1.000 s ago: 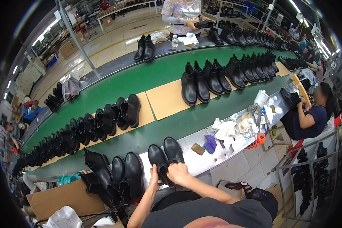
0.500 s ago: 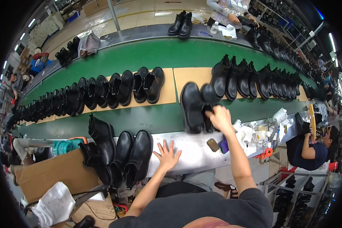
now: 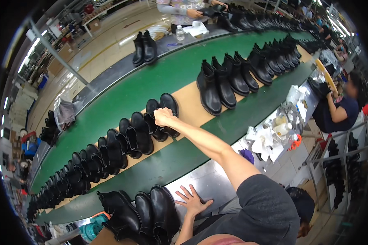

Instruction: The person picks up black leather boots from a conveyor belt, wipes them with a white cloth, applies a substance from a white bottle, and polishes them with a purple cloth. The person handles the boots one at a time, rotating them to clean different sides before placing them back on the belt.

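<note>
right arm stretched far forward, nearly straight, right hand (image 3: 163, 116) closed in fist, knuckles up. left hand (image 3: 193, 201) close to body, flat, palm down, fingers spread, forearm entering from lower edge.

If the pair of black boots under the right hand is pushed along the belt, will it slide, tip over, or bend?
The pair of black boots stands upright on flat soles on a tan board, so it would probably slide rather than roll. The shafts rise above the soles, so a push near the top, where the right hand grips, might tip them. The shafts keep their shape unsupported, so they look fairly stiff.
</note>
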A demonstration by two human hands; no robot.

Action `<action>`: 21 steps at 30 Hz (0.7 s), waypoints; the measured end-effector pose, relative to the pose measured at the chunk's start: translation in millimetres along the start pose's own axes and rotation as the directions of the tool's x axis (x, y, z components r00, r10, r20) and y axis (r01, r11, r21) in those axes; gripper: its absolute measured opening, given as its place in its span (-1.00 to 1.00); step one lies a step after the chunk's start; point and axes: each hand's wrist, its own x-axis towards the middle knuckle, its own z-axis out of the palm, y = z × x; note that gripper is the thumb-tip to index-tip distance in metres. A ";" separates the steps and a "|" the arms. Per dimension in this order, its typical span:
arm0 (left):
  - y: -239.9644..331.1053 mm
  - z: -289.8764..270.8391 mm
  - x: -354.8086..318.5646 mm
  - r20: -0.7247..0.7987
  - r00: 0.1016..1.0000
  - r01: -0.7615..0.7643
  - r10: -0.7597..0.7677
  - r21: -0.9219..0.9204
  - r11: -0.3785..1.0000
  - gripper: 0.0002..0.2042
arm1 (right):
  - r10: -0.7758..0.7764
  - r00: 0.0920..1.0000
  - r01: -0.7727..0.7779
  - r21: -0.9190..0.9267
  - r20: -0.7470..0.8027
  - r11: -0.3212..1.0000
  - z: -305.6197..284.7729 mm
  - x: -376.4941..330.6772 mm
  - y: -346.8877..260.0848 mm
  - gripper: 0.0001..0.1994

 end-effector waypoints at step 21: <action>2.0 2.3 -8.8 -0.114 0.992 -0.061 0.050 -0.097 0.993 0.34 | -0.048 0.834 -0.029 -0.131 -0.549 0.991 -126.6 -103.4 187.0 -0.73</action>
